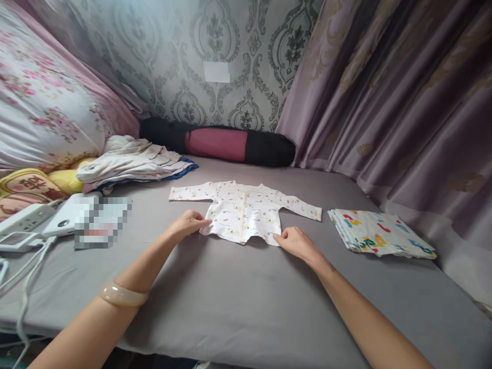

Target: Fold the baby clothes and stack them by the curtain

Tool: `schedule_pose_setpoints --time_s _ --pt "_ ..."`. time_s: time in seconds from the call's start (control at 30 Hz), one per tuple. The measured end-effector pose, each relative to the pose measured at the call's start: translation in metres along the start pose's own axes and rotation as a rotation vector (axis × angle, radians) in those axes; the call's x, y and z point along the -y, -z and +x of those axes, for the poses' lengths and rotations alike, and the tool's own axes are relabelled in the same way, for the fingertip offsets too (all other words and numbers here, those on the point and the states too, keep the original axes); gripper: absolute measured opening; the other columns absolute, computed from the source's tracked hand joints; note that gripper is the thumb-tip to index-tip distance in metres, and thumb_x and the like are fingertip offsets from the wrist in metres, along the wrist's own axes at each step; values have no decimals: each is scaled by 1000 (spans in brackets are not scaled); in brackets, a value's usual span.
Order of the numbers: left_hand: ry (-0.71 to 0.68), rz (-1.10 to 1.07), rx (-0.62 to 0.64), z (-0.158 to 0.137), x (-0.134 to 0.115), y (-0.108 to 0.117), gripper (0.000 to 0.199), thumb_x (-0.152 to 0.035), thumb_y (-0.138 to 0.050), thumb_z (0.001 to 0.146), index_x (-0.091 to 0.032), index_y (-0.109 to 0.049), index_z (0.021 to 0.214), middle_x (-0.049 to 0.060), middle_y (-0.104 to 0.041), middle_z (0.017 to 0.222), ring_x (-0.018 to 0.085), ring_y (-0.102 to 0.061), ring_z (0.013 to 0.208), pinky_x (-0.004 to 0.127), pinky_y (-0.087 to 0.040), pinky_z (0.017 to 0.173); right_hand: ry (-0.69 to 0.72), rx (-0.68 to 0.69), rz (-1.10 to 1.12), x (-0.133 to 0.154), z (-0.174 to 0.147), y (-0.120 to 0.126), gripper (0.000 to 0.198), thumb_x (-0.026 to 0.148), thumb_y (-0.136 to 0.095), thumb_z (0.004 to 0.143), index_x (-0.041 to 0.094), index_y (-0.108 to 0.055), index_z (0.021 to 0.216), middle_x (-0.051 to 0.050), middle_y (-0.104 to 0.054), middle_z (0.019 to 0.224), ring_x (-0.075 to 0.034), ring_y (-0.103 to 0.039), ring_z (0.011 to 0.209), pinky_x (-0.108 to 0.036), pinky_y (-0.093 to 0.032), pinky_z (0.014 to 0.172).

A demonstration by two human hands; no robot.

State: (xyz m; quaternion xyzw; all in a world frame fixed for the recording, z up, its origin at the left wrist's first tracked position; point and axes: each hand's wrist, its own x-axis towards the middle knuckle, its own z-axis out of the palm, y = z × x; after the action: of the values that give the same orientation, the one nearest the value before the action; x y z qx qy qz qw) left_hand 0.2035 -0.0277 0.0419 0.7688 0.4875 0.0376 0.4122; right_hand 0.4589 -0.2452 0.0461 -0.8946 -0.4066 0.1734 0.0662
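A small white baby shirt [246,210] with a fine print and a cream front placket lies spread on the grey sheet [230,297]. Its sleeves stretch out to both sides, and its collar points away from me. My left hand [189,224] pinches the bottom left corner of the hem between thumb and fingers. At the opposite corner, my right hand [296,242] grips the hem in the same way. The hem between the two hands is slightly wavy. A pale bangle [123,294] sits on my left forearm.
A folded colourful-print cloth [382,233] lies on the right. On the left are piled clothes [134,161], a power strip [28,218], white cables [28,292] and a blurred-out item [102,223]. A black-and-maroon long bag [217,143] lies along the wall; curtains [384,87] hang at right.
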Motion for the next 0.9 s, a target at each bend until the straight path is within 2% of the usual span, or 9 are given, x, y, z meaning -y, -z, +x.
schedule_pose_setpoints --time_s 0.07,0.17,0.33,0.43,0.53,0.67,0.73,0.8,0.9 --pt "7 6 24 4 1 -3 37 -54 -65 59 -18 -55 62 -5 -41 46 11 -38 47 24 -22 47 12 4 8 -1 0 -1 35 50 -52 80 22 -56 60 -1 -59 61 -14 -53 58 -24 -28 51" --pt "-22 -13 -9 7 2 -4 33 -49 -65 59 -20 -50 63 -6 -40 46 10 -37 46 24 -21 47 30 -3 20 -4 1 -1 35 49 -51 79 22 -51 57 2 -52 55 -12 -45 52 -24 -25 49" --pt "-37 -46 -7 8 8 -1 29 -44 -63 62 -21 -46 68 -6 -43 47 11 -40 45 23 -25 47 61 25 42 -9 3 5 36 47 -51 77 22 -44 53 3 -43 49 -11 -41 49 -24 -24 48" --pt "-84 65 -85 7 11 0 28 -42 -63 62 -20 -49 72 -3 -52 58 14 -49 55 24 -31 51 53 42 14 -12 4 8 35 47 -52 76 22 -43 53 3 -46 50 -11 -43 50 -24 -25 48" --pt "-136 230 -149 2 11 0 24 -40 -59 69 -19 -53 79 2 -60 75 19 -56 70 25 -37 58 54 41 -9 -13 5 9 33 48 -52 77 22 -47 57 2 -52 55 -12 -47 52 -25 -26 49" --pt "-188 489 -222 -9 1 -1 22 -31 -53 77 -19 -54 95 9 -63 93 25 -59 86 29 -40 65 84 62 -30 -12 7 11 31 48 -54 77 21 -52 61 0 -57 58 -13 -51 55 -24 -27 50" --pt "-294 561 -274 -15 -10 -5 25 -29 -51 82 -18 -54 104 12 -62 102 26 -58 92 32 -42 69 83 81 -42 -12 9 14 30 46 -55 77 21 -54 61 0 -56 57 -13 -52 55 -23 -28 50" --pt "-499 538 -269 -19 -27 -16 24 -32 -45 89 -19 -53 108 12 -61 105 25 -57 96 34 -44 76 86 108 -37 -11 11 17 30 44 -57 76 20 -54 58 1 -55 55 -12 -51 54 -23 -28 49" --pt "-813 458 -77 -25 -60 -52 24 -38 -44 94 -20 -56 104 8 -64 100 23 -58 95 34 -45 81 100 168 48 -10 12 21 30 39 -60 75 19 -52 54 3 -49 49 -9 -45 48 -22 -27 47"
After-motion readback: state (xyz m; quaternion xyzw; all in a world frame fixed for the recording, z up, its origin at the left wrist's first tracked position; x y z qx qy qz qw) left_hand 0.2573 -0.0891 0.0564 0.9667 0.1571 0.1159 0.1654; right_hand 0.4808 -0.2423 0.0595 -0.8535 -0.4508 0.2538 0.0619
